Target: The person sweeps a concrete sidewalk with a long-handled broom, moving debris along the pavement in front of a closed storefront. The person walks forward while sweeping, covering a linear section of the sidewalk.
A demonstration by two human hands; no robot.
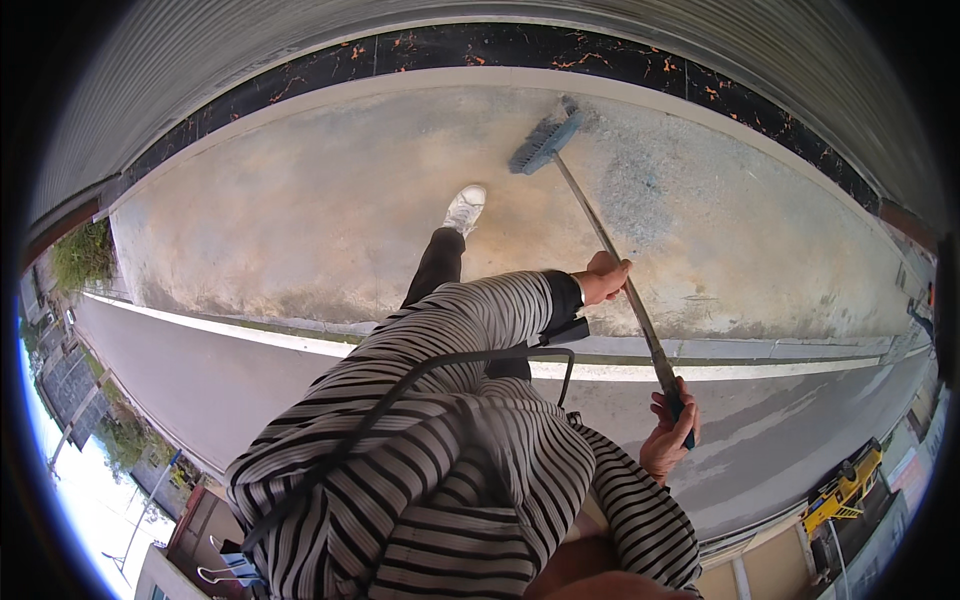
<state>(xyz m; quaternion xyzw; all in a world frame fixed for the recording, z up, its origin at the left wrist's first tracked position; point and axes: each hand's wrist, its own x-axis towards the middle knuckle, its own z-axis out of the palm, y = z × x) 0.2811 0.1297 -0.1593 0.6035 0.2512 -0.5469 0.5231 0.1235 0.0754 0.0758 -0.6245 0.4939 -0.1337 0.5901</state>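
Observation:
A push broom with a blue head (pixel 551 142) and dark bristles rests on the concrete pavement (pixel 300 195), close to the wall base. Its long, worn handle (pixel 589 206) slants down toward me. My left hand (pixel 606 277) is wrapped around the middle of the handle. At the top end, my right hand (pixel 673 427) grips the dark end piece (pixel 679 416). Grey, flaky debris (pixel 637 176) is spread over the concrete to the right of the broom head, and a little lies against the bristles.
A black tiled strip with orange veining (pixel 517 49) runs below a ribbed metal shutter (pixel 300 34). My white shoe (pixel 466 206) stands left of the broom. Behind the kerb's white line (pixel 720 371) is a grey road (pixel 225 382). A yellow vehicle (pixel 844 487) is at far right.

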